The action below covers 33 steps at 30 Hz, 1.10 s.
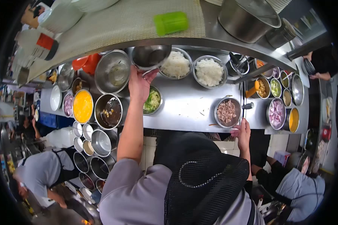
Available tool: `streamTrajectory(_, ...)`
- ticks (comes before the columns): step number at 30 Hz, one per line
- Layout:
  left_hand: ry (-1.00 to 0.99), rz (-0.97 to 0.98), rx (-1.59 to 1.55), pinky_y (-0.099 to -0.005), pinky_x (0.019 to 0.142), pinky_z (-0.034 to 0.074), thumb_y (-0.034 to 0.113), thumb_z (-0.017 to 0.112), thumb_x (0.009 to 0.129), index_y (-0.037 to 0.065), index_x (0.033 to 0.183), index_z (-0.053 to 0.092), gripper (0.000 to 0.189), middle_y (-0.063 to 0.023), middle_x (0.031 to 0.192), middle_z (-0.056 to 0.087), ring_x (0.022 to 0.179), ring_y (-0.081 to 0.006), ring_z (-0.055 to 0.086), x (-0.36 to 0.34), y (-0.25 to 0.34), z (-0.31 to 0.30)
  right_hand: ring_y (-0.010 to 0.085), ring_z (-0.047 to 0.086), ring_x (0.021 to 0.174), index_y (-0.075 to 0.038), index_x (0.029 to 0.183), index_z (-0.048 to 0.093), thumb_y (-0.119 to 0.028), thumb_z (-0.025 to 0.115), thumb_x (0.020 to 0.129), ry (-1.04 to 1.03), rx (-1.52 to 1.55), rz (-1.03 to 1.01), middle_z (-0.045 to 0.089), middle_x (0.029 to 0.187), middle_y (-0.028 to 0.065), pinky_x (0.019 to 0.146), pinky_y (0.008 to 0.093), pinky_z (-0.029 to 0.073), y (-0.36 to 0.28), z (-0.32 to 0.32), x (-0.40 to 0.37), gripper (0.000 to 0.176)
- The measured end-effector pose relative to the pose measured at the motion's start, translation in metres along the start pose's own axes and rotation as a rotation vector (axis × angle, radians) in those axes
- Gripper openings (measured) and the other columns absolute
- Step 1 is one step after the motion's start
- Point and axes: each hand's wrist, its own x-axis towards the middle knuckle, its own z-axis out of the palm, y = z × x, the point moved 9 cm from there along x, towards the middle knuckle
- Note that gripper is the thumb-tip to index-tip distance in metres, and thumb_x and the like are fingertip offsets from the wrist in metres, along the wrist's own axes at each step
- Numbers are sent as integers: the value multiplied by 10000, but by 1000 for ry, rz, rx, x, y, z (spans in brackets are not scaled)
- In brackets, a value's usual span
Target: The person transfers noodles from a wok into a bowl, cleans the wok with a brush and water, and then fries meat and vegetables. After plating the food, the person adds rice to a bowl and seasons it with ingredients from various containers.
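Observation:
My left hand point(140, 84) is raised over the back of the steel counter. Its fingers grip the rim of a dark, tilted metal bowl point(150, 56), which overlaps a bowl of white rice point(175, 64). Below that hand, partly behind my forearm, sits a bowl of shredded green vegetables point(151, 100). My right hand point(243, 132) is at the counter's front edge with its fingers apart and nothing visible in them. Just above it stands a metal bowl of chopped meat point(226, 111). A second rice bowl point(209, 72) is farther back.
An overhead shelf point(120, 43) crosses the back, carrying a green cup point(171, 23) and a large pot point(248, 18). At left are yellow liquid point(82, 106) and dark sauce point(108, 111) in containers. Chopped onion point(276, 113) stands at right. Co-workers point(45, 168) are on both sides.

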Motion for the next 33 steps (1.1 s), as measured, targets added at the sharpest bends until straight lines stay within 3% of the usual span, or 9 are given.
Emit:
streamTrajectory(3, -6, -10, -138, -348, 691, 571, 364, 476, 1007, 47, 907, 529, 337, -163, 970, 611, 887, -278, 670, 9, -25, 5, 151, 634, 619, -9, 1392, 389, -442, 495, 988, 113, -68, -60, 618, 891, 115, 524, 240, 500, -4, -9, -6, 602)
streamTrajectory(5, -21, -166, 137, -342, 717, 566, 337, 481, 1003, 28, 924, 537, 324, -161, 944, 612, 851, -286, 666, 16, -74, -1, 148, 636, 629, -1, 1402, 376, -443, 510, 981, 171, -75, -78, 626, 932, 129, 531, 237, 491, 0, -17, -10, 626)
streamTrajectory(10, -175, -758, 141, -394, 751, 558, 119, 590, 909, 2, 1078, 488, 229, -162, 1000, 624, 875, -275, 655, -42, -201, 81, 146, 646, 666, 6, 1412, 369, -368, 540, 975, 283, -187, -137, 624, 989, 155, 542, 255, 504, -2, -15, -38, 600)
streamTrajectory(15, -62, -422, 275, -424, 719, 575, 39, 590, 877, 14, 1146, 448, 305, -175, 1167, 555, 1014, -294, 621, 5, -252, 83, 167, 650, 664, -20, 1416, 384, -352, 563, 963, 333, -190, -88, 621, 987, 147, 556, 277, 515, 34, -13, -89, 590)
streamTrajectory(23, -129, -374, 110, -469, 777, 561, -2, 545, 888, 27, 1319, 409, 453, -174, 1296, 509, 1047, -329, 596, -43, -216, 79, 189, 665, 697, -46, 1398, 431, -383, 585, 945, 477, -75, 167, 609, 1108, 186, 579, 294, 523, 156, -59, -191, 586)
streamTrajectory(24, -85, -313, 282, -476, 806, 548, 9, 546, 892, -11, 1256, 498, 368, -184, 1248, 547, 1019, -337, 603, -44, -207, 68, 194, 664, 713, -42, 1377, 453, -370, 592, 943, 485, -67, 212, 605, 1126, 187, 584, 291, 520, 176, -66, -201, 562)
streamTrajectory(26, -708, 247, 1647, -417, 880, 483, 95, 703, 825, -15, 1233, 577, 441, -229, 1199, 603, 1013, -304, 607, -74, -149, 128, 211, 667, 768, -8, 1338, 478, -333, 589, 947, 508, -98, 172, 643, 1104, 196, 643, 325, 531, 180, -74, -212, 520)
streamTrajectory(29, -156, -156, 518, -412, 877, 525, 96, 596, 918, -113, 1219, 436, 400, -242, 1236, 538, 1043, -309, 573, -82, -135, 103, 222, 676, 700, 25, 1253, 546, -339, 567, 948, 561, -182, 43, 691, 900, 175, 702, 342, 531, 192, -96, -232, 476)
streamTrajectory(33, -525, -155, 520, -397, 840, 511, 144, 605, 924, -20, 1288, 435, 434, -187, 1284, 530, 1094, -290, 560, -127, -135, 142, 214, 664, 663, 13, 1208, 576, -316, 558, 955, 709, -5, 56, 686, 833, 141, 687, 335, 532, 216, -139, -296, 416)
